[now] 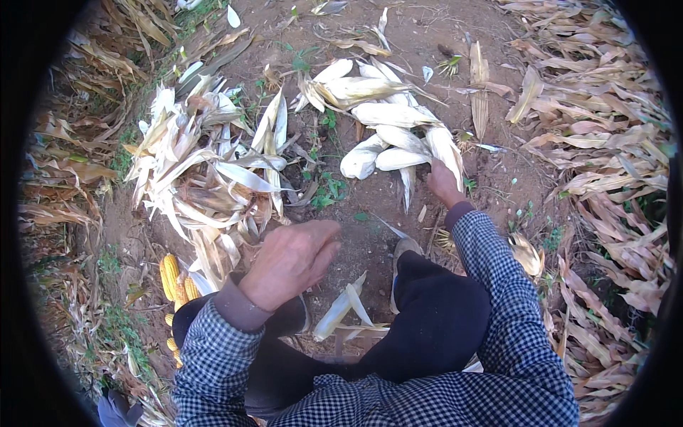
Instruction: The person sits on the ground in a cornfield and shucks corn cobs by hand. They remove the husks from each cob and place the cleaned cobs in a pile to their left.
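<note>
My right hand (445, 184) reaches forward and grips the near end of an unhusked ear of corn (444, 149). Its fingertips are partly hidden by the pale husk. This ear lies at the right edge of a small heap of unhusked ears (392, 115) on the soil. Closer to my body, above my left knee, my left hand (291, 261) hovers with its fingers curled. Nothing shows in it, though its palm faces away from view. Bare yellow corn cobs (169, 277) lie on the ground beside my left leg, partly covered by it.
A pile of stripped husks (197, 160) spreads at front left. Loose husk pieces (341, 312) lie between my feet. Dry corn stalks and leaves (597, 139) line the right side, with more dry leaves (69, 176) at left. A grey-blue item (117, 408) shows at bottom left.
</note>
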`<state>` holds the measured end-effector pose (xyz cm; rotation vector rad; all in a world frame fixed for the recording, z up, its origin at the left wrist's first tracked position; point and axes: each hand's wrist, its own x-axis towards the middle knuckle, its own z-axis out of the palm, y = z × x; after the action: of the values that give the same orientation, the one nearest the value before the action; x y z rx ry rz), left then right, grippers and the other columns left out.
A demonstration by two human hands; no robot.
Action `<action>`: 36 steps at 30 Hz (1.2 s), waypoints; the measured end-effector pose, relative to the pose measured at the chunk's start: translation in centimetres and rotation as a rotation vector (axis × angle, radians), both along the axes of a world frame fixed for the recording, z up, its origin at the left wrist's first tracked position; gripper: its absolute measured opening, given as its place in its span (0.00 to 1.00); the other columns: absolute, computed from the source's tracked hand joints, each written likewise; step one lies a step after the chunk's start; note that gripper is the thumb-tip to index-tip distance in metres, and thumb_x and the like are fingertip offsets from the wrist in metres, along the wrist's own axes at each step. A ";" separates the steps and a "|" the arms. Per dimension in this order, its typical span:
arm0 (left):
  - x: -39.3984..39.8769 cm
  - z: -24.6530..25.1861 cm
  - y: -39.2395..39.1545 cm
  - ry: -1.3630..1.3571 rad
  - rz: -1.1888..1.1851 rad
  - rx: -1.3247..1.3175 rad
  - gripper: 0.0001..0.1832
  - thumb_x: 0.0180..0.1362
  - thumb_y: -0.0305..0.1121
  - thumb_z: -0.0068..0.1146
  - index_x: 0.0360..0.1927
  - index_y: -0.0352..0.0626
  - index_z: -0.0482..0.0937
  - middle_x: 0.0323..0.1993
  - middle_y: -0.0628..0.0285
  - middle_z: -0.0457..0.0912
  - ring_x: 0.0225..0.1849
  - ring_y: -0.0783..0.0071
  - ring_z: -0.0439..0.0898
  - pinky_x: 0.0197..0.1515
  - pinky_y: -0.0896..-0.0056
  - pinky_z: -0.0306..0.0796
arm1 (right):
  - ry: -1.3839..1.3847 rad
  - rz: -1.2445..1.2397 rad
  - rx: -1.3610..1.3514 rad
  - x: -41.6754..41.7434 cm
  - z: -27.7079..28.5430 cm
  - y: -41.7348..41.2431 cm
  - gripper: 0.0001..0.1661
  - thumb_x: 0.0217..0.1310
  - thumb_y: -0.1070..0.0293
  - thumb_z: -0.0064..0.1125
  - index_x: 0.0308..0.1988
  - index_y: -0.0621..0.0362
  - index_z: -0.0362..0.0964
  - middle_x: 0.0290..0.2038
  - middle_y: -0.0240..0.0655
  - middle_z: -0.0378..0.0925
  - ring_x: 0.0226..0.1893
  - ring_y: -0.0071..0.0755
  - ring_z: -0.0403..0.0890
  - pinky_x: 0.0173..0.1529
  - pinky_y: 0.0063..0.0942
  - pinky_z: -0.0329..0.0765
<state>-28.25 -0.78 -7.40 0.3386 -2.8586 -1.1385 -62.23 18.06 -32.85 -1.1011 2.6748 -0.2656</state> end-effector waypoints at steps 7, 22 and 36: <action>0.5 -1.2 0.9 0.037 -0.054 -0.001 0.07 0.55 0.29 0.53 0.32 0.33 0.73 0.21 0.53 0.76 0.26 0.55 0.79 0.27 0.58 0.73 | 0.372 0.066 -0.060 -2.7 -8.4 -1.1 0.24 0.56 0.77 0.43 0.53 0.72 0.57 0.51 0.60 0.68 0.42 0.60 0.78 0.45 0.47 0.76; 3.3 -1.8 1.5 0.105 -0.032 0.005 0.06 0.50 0.27 0.53 0.25 0.34 0.72 0.22 0.49 0.76 0.28 0.48 0.78 0.27 0.53 0.69 | 0.164 -0.004 0.123 -3.2 -6.6 -1.8 0.08 0.53 0.70 0.48 0.30 0.63 0.70 0.31 0.53 0.78 0.34 0.59 0.79 0.40 0.50 0.74; 0.8 -3.1 2.3 0.355 0.157 -0.119 0.08 0.47 0.28 0.54 0.31 0.36 0.75 0.27 0.52 0.77 0.32 0.54 0.79 0.32 0.56 0.70 | -0.736 0.161 -0.237 11.5 12.4 -5.9 0.14 0.51 0.74 0.53 0.14 0.58 0.64 0.11 0.28 0.64 0.10 0.20 0.64 0.13 0.24 0.59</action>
<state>-27.45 1.54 -10.46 0.3130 -2.5257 -0.8936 -50.74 12.19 -20.40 -1.0124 1.9264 -0.7963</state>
